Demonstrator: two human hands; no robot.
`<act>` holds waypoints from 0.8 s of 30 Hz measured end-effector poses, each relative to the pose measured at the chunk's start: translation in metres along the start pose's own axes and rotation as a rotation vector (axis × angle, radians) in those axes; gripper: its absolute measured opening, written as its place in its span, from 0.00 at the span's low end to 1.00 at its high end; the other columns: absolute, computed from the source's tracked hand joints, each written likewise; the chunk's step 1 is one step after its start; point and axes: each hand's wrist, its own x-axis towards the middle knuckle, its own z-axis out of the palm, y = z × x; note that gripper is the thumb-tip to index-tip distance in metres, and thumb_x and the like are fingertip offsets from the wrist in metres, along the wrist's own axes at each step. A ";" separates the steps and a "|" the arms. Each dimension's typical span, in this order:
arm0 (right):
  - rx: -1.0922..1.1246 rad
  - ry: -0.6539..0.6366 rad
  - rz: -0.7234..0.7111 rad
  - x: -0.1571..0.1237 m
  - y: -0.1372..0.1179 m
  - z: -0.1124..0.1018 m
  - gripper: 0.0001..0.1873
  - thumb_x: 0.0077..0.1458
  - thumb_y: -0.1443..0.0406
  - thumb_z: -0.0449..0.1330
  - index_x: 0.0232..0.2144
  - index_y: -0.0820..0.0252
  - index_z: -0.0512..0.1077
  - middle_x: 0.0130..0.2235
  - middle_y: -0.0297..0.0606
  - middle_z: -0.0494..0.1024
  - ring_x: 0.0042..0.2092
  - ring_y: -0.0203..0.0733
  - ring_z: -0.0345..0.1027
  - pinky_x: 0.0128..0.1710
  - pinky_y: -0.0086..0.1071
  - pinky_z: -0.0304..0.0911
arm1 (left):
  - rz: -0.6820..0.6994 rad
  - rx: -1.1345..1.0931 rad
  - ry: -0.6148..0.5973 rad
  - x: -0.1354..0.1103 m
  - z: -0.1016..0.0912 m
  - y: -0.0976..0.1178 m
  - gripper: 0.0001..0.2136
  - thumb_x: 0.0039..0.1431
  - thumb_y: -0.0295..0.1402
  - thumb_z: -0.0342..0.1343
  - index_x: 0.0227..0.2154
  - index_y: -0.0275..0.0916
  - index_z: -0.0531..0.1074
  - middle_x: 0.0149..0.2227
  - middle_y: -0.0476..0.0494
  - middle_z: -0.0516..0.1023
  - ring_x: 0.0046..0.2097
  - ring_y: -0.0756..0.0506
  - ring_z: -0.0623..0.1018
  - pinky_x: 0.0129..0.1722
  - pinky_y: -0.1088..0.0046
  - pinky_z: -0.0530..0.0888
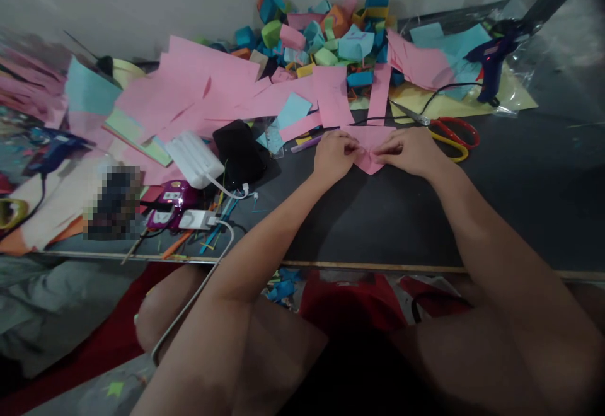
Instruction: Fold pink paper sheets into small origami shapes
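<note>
A small pink sheet of paper (367,133) lies on the dark table, its near end folded into a point. My left hand (334,153) pinches its left side, with thumb and fingertips pressed together near the fold. On the other side, my right hand (409,151) pinches the paper close to the same point. The fingertips are a short gap apart. Scissors with red and yellow handles (456,138) lie just right of my right hand. A purple pen (307,144) is beside my left hand.
Folded paper pieces (326,41) are heaped against the wall. Large pink sheets (212,88) spread to the left, near a white power bank (195,159) and black phone (240,151). A blue glue gun (492,66) stands at back right, its cord crossing behind my hands. A purple power strip (172,198) sits front left.
</note>
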 end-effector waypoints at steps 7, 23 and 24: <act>0.047 -0.040 0.018 0.002 -0.005 -0.001 0.06 0.45 0.58 0.76 0.24 0.47 0.83 0.32 0.36 0.84 0.40 0.49 0.77 0.48 0.48 0.70 | 0.010 -0.017 -0.012 0.007 0.002 -0.002 0.04 0.52 0.29 0.67 0.23 0.42 0.81 0.36 0.42 0.82 0.41 0.42 0.76 0.52 0.57 0.71; -0.254 -0.154 -0.045 0.001 -0.015 -0.005 0.09 0.58 0.59 0.65 0.38 0.47 0.86 0.41 0.36 0.86 0.45 0.49 0.78 0.46 0.44 0.69 | 0.036 0.165 -0.141 0.014 -0.005 0.001 0.06 0.57 0.32 0.62 0.26 0.38 0.81 0.37 0.42 0.84 0.42 0.43 0.80 0.48 0.62 0.74; -0.263 -0.156 -0.046 0.001 -0.016 -0.005 0.10 0.58 0.59 0.65 0.39 0.48 0.86 0.42 0.37 0.86 0.45 0.49 0.78 0.46 0.44 0.69 | 0.029 0.174 -0.142 0.014 -0.004 0.001 0.06 0.57 0.32 0.62 0.26 0.38 0.81 0.37 0.42 0.84 0.42 0.43 0.80 0.47 0.62 0.74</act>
